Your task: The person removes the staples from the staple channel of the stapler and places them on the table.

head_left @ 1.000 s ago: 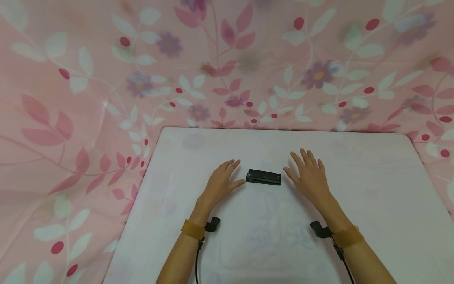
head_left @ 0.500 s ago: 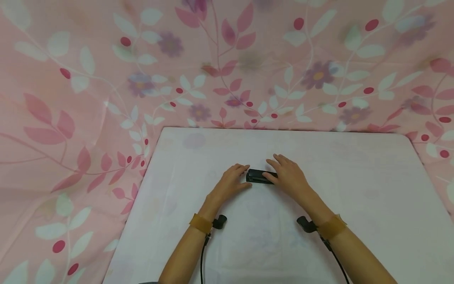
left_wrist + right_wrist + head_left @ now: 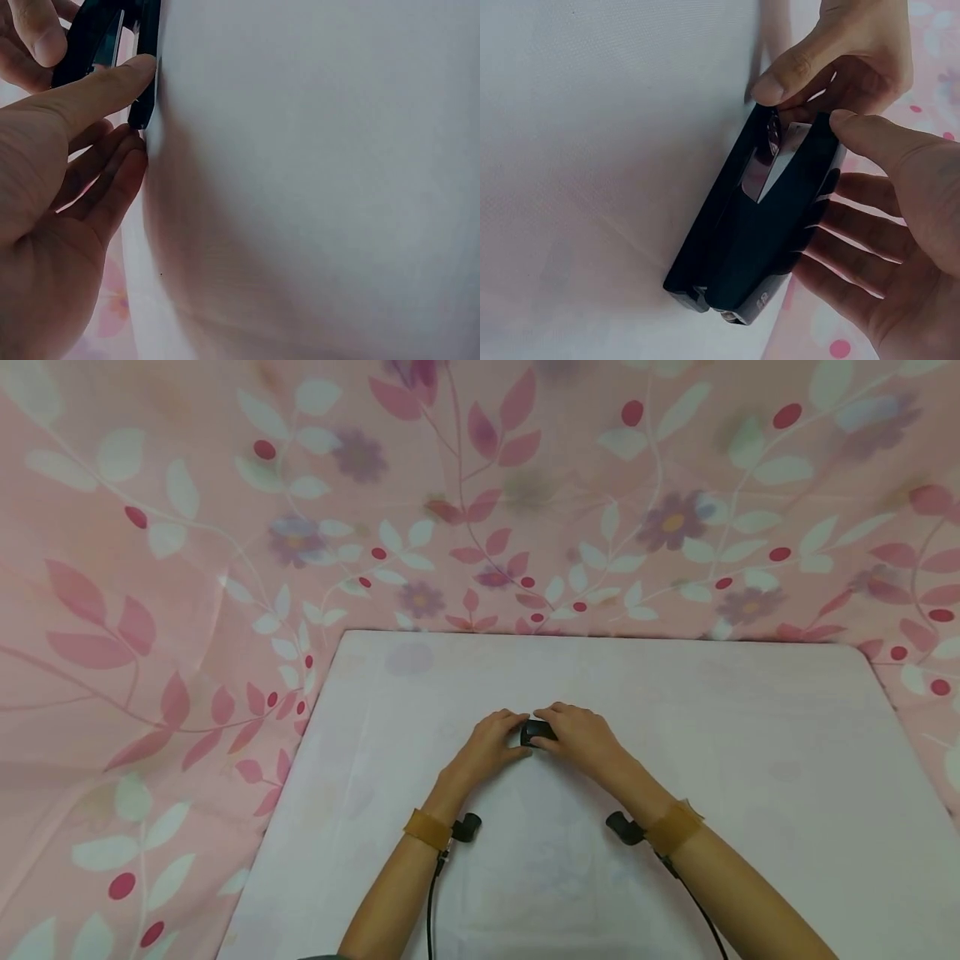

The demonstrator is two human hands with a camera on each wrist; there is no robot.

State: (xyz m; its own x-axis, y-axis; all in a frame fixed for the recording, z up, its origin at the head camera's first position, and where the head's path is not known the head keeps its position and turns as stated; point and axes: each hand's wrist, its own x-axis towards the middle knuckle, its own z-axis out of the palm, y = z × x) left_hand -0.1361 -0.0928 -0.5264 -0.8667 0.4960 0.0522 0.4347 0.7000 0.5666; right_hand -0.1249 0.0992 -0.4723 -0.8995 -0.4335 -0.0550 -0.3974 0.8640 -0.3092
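A black stapler [image 3: 536,730] stands on the white-covered table between both hands. Its upper arm and base spread apart towards the left-hand end, and a metal strip shows between them in the right wrist view [image 3: 772,225]. My left hand [image 3: 491,750] pinches the base at that end, the thumb on the near side and fingers beyond. From the right, my right hand [image 3: 588,742] grips the upper arm, thumb on one side and fingers along the other. In the head view it hides most of the stapler. The left wrist view catches only the base [image 3: 151,30] and part of the arm.
The white table [image 3: 787,760] reaches out on both sides of the hands. Behind it and to the left hangs pink floral cloth [image 3: 187,635]. A small camera with a cable is strapped to each wrist.
My right hand has moved left, onto the stapler, and its fingers have closed around the upper arm. My left hand has come right to the stapler's left end and now pinches its base.
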